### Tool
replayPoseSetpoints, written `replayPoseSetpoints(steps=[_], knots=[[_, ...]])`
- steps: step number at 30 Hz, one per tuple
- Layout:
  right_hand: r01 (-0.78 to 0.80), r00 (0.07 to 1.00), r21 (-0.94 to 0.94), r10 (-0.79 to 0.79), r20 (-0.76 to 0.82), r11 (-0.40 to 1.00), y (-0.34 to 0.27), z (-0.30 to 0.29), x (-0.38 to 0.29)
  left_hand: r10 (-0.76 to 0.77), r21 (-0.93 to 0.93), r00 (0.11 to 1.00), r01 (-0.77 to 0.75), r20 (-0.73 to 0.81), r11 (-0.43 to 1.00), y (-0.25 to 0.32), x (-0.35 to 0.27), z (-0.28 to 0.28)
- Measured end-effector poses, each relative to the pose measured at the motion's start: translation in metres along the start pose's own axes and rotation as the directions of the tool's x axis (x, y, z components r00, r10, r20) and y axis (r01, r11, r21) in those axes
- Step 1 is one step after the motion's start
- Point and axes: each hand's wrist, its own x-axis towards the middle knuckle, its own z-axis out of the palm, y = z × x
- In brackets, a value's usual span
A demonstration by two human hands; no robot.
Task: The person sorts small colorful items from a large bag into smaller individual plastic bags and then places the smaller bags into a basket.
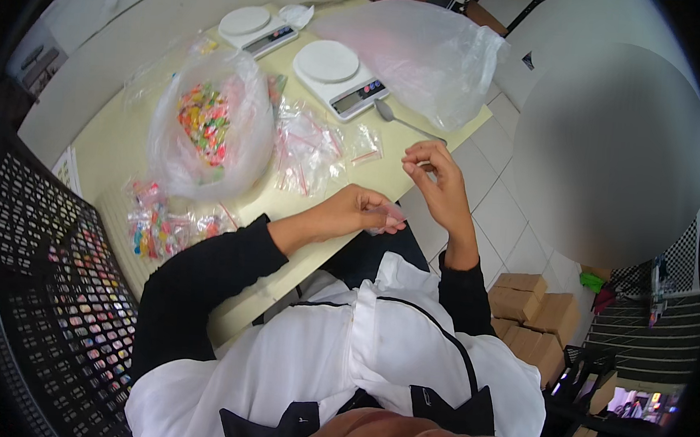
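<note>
My left hand (368,212) holds a small clear plastic bag (393,214) with a pinkish tint, just past the near table edge. To its right my right hand (437,173) is raised with fingers loosely curled and nothing visible in it. Small empty zip bags (306,147) lie in a pile on the table, and one more zip bag (366,144) lies beside them. A big translucent bag (250,134) stands open, with wrapped candies (205,122) inside. Filled small candy bags (160,225) lie near my left forearm. A metal spoon (410,125) rests near the right hand.
Two white kitchen scales (326,61) (245,21) stand at the back of the table. A large translucent plastic bag (420,48) lies beside them. A black plastic crate (41,260) with colourful pieces is at left. Cardboard boxes (516,298) are stacked on the floor at right.
</note>
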Motion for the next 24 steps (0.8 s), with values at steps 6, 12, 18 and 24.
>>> replayPoseSetpoints(steps=[6, 12, 18, 24], knots=[[0.156, 0.987, -0.299, -0.134, 0.092, 0.941, 0.033, 0.034, 0.018, -0.044, -0.101, 0.999, 0.044, -0.004, 0.994, 0.007, 0.000, 0.003], [0.124, 0.992, -0.341, -0.107, 0.069, 0.932, 0.055, 0.048, 0.023, 0.060, 0.084, 0.990, -0.071, 0.124, 0.994, -0.001, -0.003, 0.005], [-0.053, 0.997, 0.006, 0.053, -0.057, 0.999, 0.052, 0.043, 0.035, 0.078, 0.184, 0.990, -0.098, 0.114, 0.978, 0.002, -0.006, 0.001], [-0.092, 0.984, 0.183, 0.117, -0.135, 0.979, 0.054, 0.040, 0.050, 0.144, 0.063, 0.984, -0.151, 0.101, 0.987, -0.004, 0.000, -0.001]])
